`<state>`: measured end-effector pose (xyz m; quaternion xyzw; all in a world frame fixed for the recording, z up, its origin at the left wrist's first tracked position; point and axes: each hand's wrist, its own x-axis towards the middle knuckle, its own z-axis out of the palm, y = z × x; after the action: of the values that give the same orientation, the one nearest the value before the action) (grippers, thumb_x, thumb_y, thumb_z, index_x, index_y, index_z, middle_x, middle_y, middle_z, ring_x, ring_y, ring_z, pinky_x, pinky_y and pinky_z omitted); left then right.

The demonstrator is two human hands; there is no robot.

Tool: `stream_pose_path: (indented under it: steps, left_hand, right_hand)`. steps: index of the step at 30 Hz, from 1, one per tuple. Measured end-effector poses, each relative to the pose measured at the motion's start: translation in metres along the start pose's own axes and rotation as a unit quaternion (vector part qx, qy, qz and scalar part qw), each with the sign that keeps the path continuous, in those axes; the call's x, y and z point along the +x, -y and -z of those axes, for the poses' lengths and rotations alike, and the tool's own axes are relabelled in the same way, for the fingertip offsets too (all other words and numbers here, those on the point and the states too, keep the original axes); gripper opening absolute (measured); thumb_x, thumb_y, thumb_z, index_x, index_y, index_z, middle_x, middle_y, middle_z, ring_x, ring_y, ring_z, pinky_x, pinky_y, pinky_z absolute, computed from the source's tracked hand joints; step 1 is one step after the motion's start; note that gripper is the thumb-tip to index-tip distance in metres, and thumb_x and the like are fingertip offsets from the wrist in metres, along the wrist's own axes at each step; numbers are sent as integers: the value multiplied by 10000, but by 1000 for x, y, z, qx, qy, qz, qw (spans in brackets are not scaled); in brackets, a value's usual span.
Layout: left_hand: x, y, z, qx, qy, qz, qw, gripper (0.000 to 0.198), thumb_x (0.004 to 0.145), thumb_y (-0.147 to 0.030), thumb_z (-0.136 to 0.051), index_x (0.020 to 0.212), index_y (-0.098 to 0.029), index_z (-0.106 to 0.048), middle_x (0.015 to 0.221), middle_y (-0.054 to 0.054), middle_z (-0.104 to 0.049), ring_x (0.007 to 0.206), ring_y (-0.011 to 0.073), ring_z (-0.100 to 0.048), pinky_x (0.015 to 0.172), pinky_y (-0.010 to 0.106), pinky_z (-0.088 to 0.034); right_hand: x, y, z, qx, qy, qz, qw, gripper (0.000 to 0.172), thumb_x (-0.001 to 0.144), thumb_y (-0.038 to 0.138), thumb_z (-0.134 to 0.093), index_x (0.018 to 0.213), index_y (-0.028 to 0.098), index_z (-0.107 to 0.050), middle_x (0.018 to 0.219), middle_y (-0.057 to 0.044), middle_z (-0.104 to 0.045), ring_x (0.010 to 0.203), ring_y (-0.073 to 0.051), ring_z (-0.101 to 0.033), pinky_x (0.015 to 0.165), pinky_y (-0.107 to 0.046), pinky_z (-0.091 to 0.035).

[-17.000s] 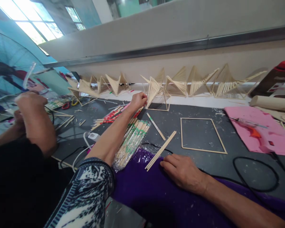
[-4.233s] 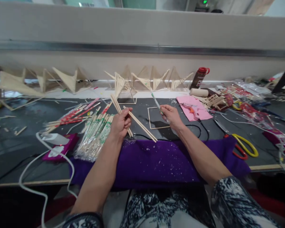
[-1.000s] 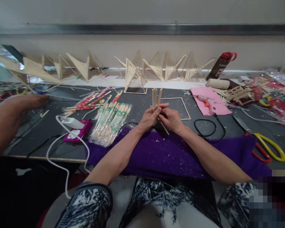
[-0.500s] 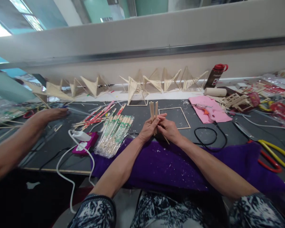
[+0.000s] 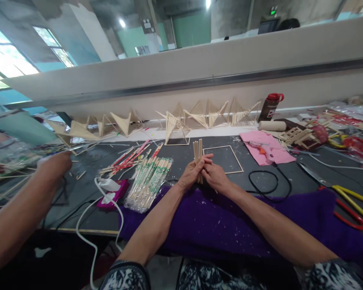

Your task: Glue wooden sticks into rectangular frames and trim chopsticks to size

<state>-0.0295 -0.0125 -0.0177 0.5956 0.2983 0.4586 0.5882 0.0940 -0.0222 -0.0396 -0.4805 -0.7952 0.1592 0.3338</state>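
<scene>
Wrapped round an upright bundle of bare wooden chopsticks (image 5: 197,148) is my left hand (image 5: 188,175), closed. My right hand (image 5: 216,175) presses against it, fingers bent, pinching a stick whose lower end pokes out below the palm. The overlapping fingers hide much of the grip. Just behind the hands lies a flat square stick frame (image 5: 236,159) on the dark tabletop. To the left is a clear plastic bag of chopsticks (image 5: 149,181) with green-printed wrappers. A purple cloth (image 5: 205,225) covers the table edge under my forearms.
Stick models (image 5: 172,125) line the back ledge. A glue gun (image 5: 264,151) rests on a pink cloth (image 5: 278,141), near a red-capped bottle (image 5: 271,106). Scissors (image 5: 347,201) lie at right, a purple power strip (image 5: 116,197) at left. A co-worker's arm (image 5: 33,189) reaches in from the left.
The view has tilted up, so the table sits lower. My hands stay together round the chopsticks. The co-worker's hand has drawn back to the left and now lifts a stick model.
</scene>
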Motion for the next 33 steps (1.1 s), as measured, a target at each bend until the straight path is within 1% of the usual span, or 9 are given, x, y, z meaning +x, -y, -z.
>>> stream_pose_path:
  steps: [4,8,11,14,19,23,27,31,33]
  left_hand:
    - [-1,0,-1,-24,-1,24,999,355,799,-475,-506,872,-171,-674,1255,91,-542,1126,222,-499,964,326,-358]
    - [-1,1,1,-67,16,45,997,368,796,-489,-503,861,-169,-671,1237,101,-556,1099,226,-522,949,347,-370]
    - [-2,2,1,-85,25,46,995,350,790,-474,-524,857,-164,-674,1222,111,-565,1111,232,-517,960,351,-359]
    - [-3,2,1,-85,31,41,995,350,807,-465,-504,874,-164,-671,1231,112,-557,1122,234,-509,960,354,-359]
    - [-5,-5,1,-24,37,3,999,378,807,-490,-488,902,-180,-681,1278,97,-521,1157,237,-481,978,347,-340]
    - [-6,-11,2,40,64,-38,996,350,816,-454,-496,937,-190,-691,1312,83,-489,1210,242,-426,1012,354,-300]
    - [-4,-8,5,60,91,-53,993,331,836,-417,-481,987,-202,-683,1292,83,-507,1232,243,-400,1033,376,-270]
    - [-2,-6,7,72,102,-58,990,338,833,-416,-488,992,-188,-681,1291,98,-505,1221,251,-412,1032,390,-269]
    - [-1,-6,7,76,102,-62,990,341,831,-417,-491,998,-187,-679,1302,101,-495,1223,253,-410,1031,392,-271]
  right_hand:
    - [1,1,5,35,0,13,999,271,886,288,-394,918,182,-641,872,-83,-659,769,-182,-601,664,-258,-412]
    - [2,2,9,72,13,26,997,290,882,312,-406,842,180,-661,798,-64,-658,700,-168,-593,617,-247,-399]
    - [2,2,10,77,15,29,997,306,881,314,-405,826,170,-669,773,-68,-656,681,-169,-590,604,-247,-396]
    - [2,2,11,70,18,34,997,311,884,315,-396,854,174,-671,798,-70,-661,689,-167,-594,607,-245,-394]
    - [1,1,13,61,12,41,997,322,885,341,-392,831,200,-676,818,-54,-665,712,-162,-600,624,-243,-400]
    - [0,-3,13,111,12,29,993,264,848,357,-466,827,209,-683,828,-36,-669,738,-170,-605,645,-249,-417]
    - [0,-6,11,159,13,16,987,224,809,346,-531,840,197,-696,822,-28,-672,760,-171,-611,662,-242,-424]
    - [0,-4,10,158,10,13,987,261,817,308,-514,713,146,-690,683,-27,-652,658,-138,-594,608,-214,-403]
    - [-1,-2,10,162,7,5,987,281,816,311,-509,679,133,-679,625,-20,-631,608,-126,-575,570,-205,-388]
